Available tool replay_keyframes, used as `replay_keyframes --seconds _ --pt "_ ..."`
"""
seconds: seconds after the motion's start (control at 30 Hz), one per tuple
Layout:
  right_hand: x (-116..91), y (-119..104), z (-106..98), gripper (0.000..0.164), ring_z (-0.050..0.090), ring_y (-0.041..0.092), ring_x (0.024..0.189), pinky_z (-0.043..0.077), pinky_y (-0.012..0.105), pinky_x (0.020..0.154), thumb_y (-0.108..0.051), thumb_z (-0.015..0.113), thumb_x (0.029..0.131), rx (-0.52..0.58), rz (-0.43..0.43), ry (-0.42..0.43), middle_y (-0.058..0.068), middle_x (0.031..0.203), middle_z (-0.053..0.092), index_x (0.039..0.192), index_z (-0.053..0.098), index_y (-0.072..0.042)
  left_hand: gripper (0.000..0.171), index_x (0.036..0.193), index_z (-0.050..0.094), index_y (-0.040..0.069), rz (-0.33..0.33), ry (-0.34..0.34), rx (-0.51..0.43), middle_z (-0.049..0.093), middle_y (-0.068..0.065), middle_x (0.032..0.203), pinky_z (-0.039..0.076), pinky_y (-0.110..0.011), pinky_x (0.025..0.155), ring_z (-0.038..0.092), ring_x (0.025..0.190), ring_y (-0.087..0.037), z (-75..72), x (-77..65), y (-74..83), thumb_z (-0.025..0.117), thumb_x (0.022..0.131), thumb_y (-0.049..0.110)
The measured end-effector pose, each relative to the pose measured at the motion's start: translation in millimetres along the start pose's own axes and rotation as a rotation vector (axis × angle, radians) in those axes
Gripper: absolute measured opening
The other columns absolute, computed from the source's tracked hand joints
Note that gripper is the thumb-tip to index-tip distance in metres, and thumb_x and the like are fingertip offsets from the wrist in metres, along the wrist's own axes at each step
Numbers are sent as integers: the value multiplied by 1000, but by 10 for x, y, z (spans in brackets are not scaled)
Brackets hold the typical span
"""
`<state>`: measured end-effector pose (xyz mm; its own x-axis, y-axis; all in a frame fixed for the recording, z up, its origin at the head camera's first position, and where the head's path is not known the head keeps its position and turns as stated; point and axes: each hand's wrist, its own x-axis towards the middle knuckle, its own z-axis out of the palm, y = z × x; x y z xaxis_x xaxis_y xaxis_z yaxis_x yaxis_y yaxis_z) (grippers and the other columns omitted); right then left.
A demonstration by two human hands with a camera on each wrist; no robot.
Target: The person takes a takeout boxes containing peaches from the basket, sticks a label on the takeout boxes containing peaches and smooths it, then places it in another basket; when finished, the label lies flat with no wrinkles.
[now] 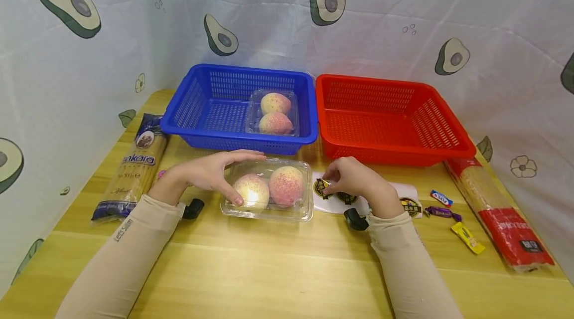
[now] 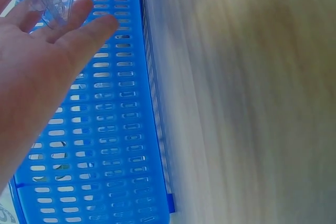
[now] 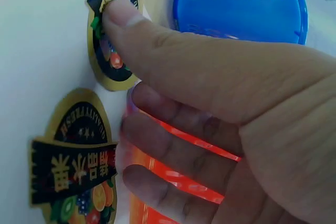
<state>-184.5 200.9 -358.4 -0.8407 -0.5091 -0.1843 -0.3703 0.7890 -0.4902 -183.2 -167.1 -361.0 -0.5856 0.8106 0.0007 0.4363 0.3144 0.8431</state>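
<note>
My left hand (image 1: 208,172) holds a clear plastic box (image 1: 302,212) by its left end, thumb over the near side and fingers along the far side. Inside the box are two peaches, a pale one (image 1: 252,193) and a pinker one (image 1: 286,186). To the right of it my right hand (image 1: 354,179) pinches a black-and-gold oval fruit sticker (image 3: 113,64) on a white backing strip (image 1: 331,205). In the right wrist view the thumb lies on the sticker, and a second sticker (image 3: 73,166) sits on the strip beside it.
Behind stand a blue basket (image 1: 193,132) with another box of two peaches (image 1: 275,123), and a red basket (image 1: 385,152). Pasta packs flank them, a blue-ended one (image 1: 130,169) left and a red one (image 1: 506,227) right. Small wrapped candies (image 1: 441,213) lie right of the strip.
</note>
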Motion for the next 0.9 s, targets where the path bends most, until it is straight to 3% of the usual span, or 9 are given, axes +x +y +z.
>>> replay_keyframes --seconds 0.17,0.33,0.5,0.6,0.67,0.77,0.9 --pt "-25 -23 -49 11 59 16 75 53 34 72 -4 81 83 20 -42 0 -2 78 65 86 71 -6 99 155 40 16 -1 -2 11 34 4 159 17 -49 120 21 149 -18 -17 6 4 93 72 34" --pt "-130 -84 -190 4 62 16 76 54 32 71 -6 75 90 105 -85 -16 -1 81 68 91 72 -8 100 156 39 15 -2 -15 8 34 3 160 17 -51 119 21 149 -19 -23 12 9 92 73 35" --pt "-299 -335 -373 6 68 18 78 57 30 74 -5 74 92 292 -169 140 3 88 72 97 76 -8 100 155 40 16 -12 -15 -4 33 4 160 17 -51 119 21 149 -19 -27 14 8 92 73 35" --pt "-287 -576 -313 9 70 23 76 59 31 71 -1 75 89 461 -265 241 6 90 73 98 76 -4 100 156 39 16 -15 -20 -4 33 4 160 17 -51 119 21 149 -19 -26 12 10 92 73 36" --pt "-216 -740 -189 9 70 24 75 59 33 69 -1 76 89 516 -305 264 8 89 73 98 76 -2 100 156 39 16 -16 -23 -9 33 3 160 17 -52 119 21 149 -20 -25 11 15 91 73 37" --pt "-80 -911 29 9 68 18 75 57 30 69 -6 78 89 374 -290 284 3 88 71 97 76 -4 101 156 38 15 -16 -20 -14 34 3 159 17 -53 119 22 148 -20 -29 12 15 91 73 37" --pt "-21 -993 194 8 61 13 76 53 26 67 -11 83 85 77 -209 358 -3 86 64 90 77 -9 101 156 38 14 -13 -19 -10 34 4 159 18 -52 119 23 148 -19 -26 26 22 92 73 38"
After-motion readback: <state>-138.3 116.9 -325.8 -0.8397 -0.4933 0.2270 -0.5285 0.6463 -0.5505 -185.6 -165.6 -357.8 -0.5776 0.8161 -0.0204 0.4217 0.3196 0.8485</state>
